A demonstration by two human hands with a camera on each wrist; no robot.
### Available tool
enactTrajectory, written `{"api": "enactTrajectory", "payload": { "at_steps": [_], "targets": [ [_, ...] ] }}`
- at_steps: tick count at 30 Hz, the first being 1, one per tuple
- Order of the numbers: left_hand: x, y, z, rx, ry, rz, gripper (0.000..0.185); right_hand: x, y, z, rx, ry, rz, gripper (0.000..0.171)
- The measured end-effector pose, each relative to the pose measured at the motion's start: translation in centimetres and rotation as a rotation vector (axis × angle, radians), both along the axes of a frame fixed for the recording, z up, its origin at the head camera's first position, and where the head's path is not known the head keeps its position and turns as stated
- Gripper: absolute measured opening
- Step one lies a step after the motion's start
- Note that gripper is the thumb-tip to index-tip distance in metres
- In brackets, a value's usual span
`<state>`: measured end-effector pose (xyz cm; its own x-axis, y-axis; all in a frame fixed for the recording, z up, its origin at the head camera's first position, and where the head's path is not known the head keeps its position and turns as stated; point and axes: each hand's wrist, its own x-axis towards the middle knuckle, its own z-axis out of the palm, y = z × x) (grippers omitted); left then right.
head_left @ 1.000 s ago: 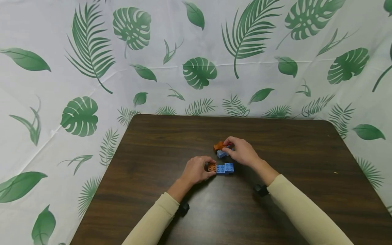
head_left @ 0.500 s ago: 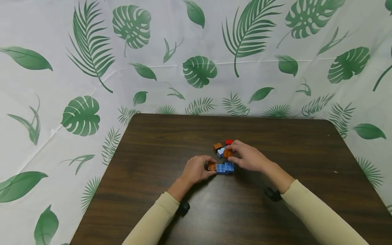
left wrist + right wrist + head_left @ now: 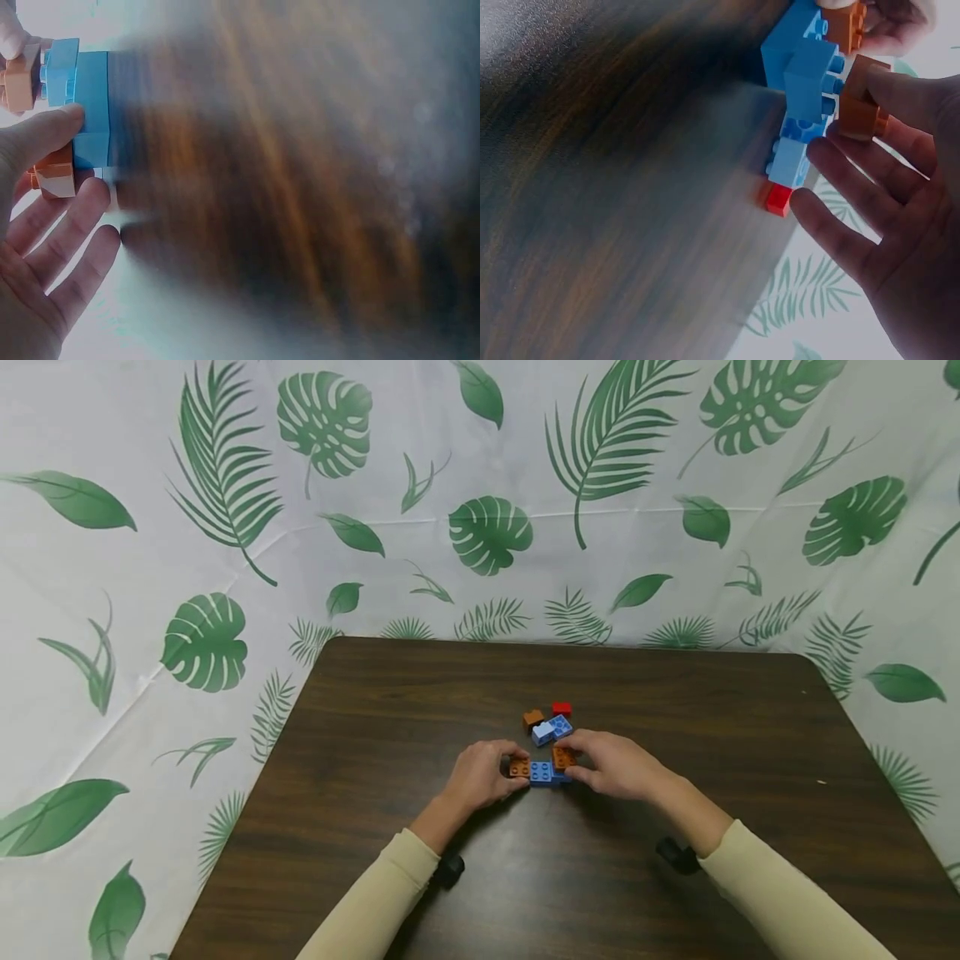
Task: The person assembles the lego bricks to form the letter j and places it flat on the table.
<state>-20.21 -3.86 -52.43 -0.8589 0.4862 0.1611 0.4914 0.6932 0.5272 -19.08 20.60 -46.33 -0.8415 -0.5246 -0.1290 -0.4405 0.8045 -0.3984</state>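
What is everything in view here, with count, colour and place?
blue brick: 1, blue, table centre, between both hands.
orange brick: 1, orange, on the blue brick's right end, pinched by right fingers.
brown brick: 1, orange-brown, on the blue brick's left end, at left fingers.
loose bricks: 3, brown, light blue, red, just behind.
table: 1, dark wood.
backdrop: 1, white with green leaves, behind.
left hand: 1, holds the stack's left end.
right hand: 1, holds the orange brick.

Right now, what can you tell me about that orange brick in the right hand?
The orange brick is a small, square, studded piece that looks like plastic. The right hand pinches it between thumb and fingers at the right end of the blue brick, which lies on the dark wooden table. Whether it is fully pressed on cannot be told.
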Motion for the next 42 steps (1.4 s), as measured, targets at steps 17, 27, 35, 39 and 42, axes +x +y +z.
{"api": "enactTrajectory", "payload": {
  "at_steps": [17, 27, 35, 39, 42],
  "targets": [
    [0.08, 0.06, -0.05, -0.016, -0.011, 0.009, 0.033, 0.47, -0.1, -0.45, 0.062, 0.057, -0.005, 0.045],
    [0.01, 0.17, 0.12, -0.019, 0.023, 0.004, 0.033, 0.13, 0.05, -0.5, 0.089, 0.097, 0.0, 0.045],
    [-0.15, 0.17, 0.01, -0.01, 0.014, 0.012, 0.032, -0.23, -0.07, -0.29, 0.102, 0.034, -0.018, 0.046],
    [-0.16, 0.22, 0.07, -0.008, 0.009, 0.009, 0.032, -0.28, -0.13, -0.16, 0.113, 0.022, -0.039, 0.047],
    [-0.18, 0.23, 0.15, -0.018, 0.014, 0.011, 0.032, -0.21, -0.29, 0.0, 0.123, 0.032, -0.038, 0.048]
  ]
}}
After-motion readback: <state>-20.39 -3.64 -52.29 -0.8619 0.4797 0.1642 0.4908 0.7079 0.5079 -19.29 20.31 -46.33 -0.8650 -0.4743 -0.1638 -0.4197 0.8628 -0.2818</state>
